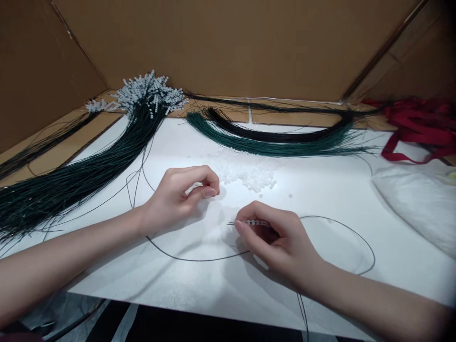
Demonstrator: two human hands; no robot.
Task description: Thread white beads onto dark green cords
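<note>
My right hand (274,237) pinches a dark wire (356,232) threaded with a short row of small white beads (257,223). Two wire ends poke out to the left of its thumb, and the rest loops across the white board on both sides. Left of it, my left hand (188,190) hovers with thumb and forefinger pressed together; whatever may be between them is too small to see. Just beyond both hands lies a loose pile of white beads (249,175).
At the left lies a thick bundle of green wires (107,156) with white beaded tips (149,92). Bundles of green wire (270,148) and black wire (278,136) curve across the back. A red ribbon (413,128) and a clear plastic bag (420,199) sit right. Cardboard walls (228,47) rise behind.
</note>
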